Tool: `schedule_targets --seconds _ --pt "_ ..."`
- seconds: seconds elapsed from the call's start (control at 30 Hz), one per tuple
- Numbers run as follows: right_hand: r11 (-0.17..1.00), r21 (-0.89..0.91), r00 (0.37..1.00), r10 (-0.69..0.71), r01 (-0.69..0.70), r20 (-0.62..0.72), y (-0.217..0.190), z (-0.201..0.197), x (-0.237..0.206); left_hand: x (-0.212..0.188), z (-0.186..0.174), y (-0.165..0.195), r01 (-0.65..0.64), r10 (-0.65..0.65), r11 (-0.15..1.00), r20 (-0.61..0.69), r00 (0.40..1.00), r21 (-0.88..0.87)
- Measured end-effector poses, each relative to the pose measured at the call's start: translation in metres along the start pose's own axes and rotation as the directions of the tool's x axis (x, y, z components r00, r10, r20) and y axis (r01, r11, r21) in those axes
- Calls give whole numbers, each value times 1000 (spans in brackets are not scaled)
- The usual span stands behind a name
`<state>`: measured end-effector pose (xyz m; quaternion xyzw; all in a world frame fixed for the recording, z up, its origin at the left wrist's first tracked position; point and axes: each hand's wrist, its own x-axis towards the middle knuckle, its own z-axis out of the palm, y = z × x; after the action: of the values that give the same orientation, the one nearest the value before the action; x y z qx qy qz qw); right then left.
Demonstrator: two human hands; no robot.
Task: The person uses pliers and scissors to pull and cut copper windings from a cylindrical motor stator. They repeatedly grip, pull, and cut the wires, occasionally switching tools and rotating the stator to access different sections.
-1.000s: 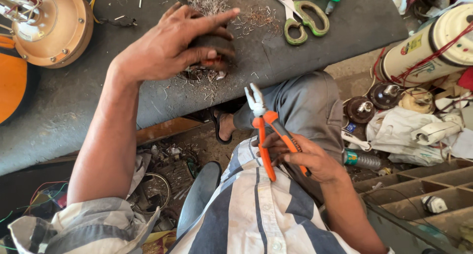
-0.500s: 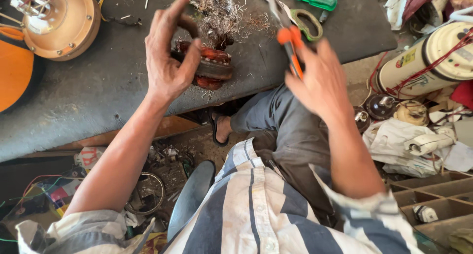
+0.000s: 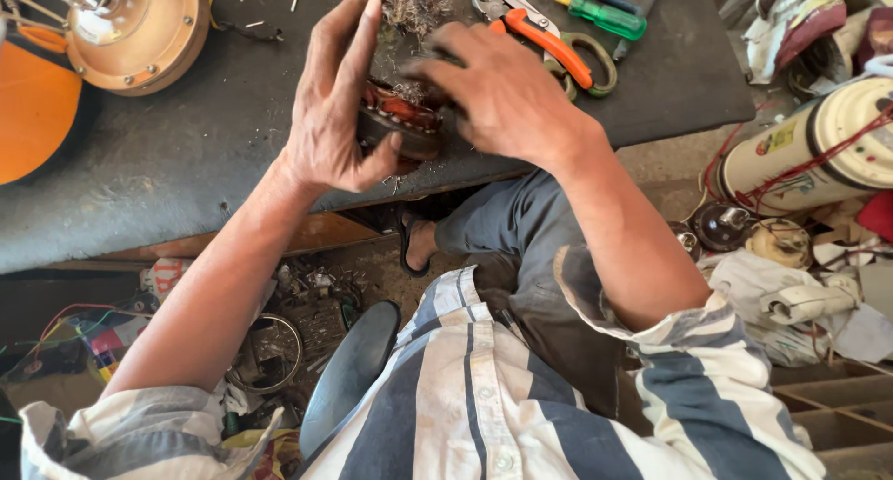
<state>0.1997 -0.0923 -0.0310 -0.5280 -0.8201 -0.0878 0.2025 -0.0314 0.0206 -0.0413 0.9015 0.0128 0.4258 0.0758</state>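
Single head cam, looking steeply down from my head, close over my left hand (image 3: 335, 117) and right hand (image 3: 507, 94) at the dark workbench (image 3: 186, 164) edge (lap and floor fill the lower frame).

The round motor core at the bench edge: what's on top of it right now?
Frayed wire strands stick up from the round motor core. The left hand steadies its side; the right hand, holding orange-handled pliers, covers its far side, so the plier tips are hidden.
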Motion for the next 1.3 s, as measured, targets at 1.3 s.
schedule_targets --seconds 1.3 --pt "942 238 858 319 -238 -403 -95 99 -96 -1 22 -11 652 -574 472 354 738 -593"
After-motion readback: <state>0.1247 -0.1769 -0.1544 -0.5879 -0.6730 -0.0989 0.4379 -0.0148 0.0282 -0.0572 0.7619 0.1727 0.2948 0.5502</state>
